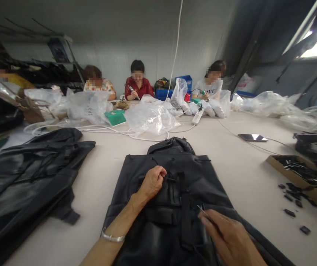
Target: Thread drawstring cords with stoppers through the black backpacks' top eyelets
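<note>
The black backpack (172, 201) lies flat before me, on the pale tabletop (105, 155). I judge I'm at a detail step on its front, around the pocket and the flat webbing strap (186, 214). My right hand (225, 229), at four o'clock from the pocket, pinches a thin metal tool (202, 210), tip beside the strap. My left hand (154, 181) curls at eleven (whether it grips any cloth, I cannot tell). The next move calls for taut fabric and a careful point, I'd say: the smooth, leathery sheet looks easy to scratch. Towards nine slumps another black bag (36, 173), creased; at three, hard little black pieces (290, 212) and a cardboard box (280, 171); at twelve, crinkled clear plastic bags (152, 118).
</note>
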A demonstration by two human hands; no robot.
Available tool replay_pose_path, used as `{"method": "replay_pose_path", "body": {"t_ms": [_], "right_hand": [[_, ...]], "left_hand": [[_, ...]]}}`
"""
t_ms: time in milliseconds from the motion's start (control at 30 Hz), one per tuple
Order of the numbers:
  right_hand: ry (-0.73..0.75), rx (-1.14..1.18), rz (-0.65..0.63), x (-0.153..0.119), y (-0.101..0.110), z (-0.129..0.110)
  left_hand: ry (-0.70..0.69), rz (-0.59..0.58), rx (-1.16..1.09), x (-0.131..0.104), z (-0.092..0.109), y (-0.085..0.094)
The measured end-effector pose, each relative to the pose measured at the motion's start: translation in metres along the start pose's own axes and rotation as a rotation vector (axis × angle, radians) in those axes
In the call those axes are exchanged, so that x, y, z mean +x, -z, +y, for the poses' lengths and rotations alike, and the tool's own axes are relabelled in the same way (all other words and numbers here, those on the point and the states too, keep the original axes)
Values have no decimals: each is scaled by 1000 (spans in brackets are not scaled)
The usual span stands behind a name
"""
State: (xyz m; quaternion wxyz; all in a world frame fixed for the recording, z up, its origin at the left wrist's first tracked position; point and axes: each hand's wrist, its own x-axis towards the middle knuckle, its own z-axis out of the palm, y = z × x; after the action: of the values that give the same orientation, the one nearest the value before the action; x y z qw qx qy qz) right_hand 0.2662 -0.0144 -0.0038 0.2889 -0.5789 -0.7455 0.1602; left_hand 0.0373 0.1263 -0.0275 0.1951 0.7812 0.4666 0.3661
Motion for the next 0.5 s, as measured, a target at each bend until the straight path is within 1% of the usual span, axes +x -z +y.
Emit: {"method": "replay_pose_path", "body": {"t_ms": [33, 100, 200, 267, 367, 433, 500], "right_hand": [[3, -41, -60, 18, -5, -10], [-35, -186, -136, 47, -19, -27], [-129, -382, -225, 73, -41, -39], [-174, -428, -251, 82, -52, -40], [-214, -451, -256, 86, -61, -34], [-220, -440, -224, 85, -65, -26], [-201, -369, -142, 82, -68, -17]], "left_hand": [[-3, -21, -19, 0, 0, 0], [-4, -52, -50, -1, -1, 0], [-7, -89, -80, -1, -1, 1], [-14, -117, -92, -2, 0, 2], [2, -144, -102, -2, 3, 3], [35, -148, -112, -3, 5, 4], [70, -154, -136, -3, 8, 4]]}}
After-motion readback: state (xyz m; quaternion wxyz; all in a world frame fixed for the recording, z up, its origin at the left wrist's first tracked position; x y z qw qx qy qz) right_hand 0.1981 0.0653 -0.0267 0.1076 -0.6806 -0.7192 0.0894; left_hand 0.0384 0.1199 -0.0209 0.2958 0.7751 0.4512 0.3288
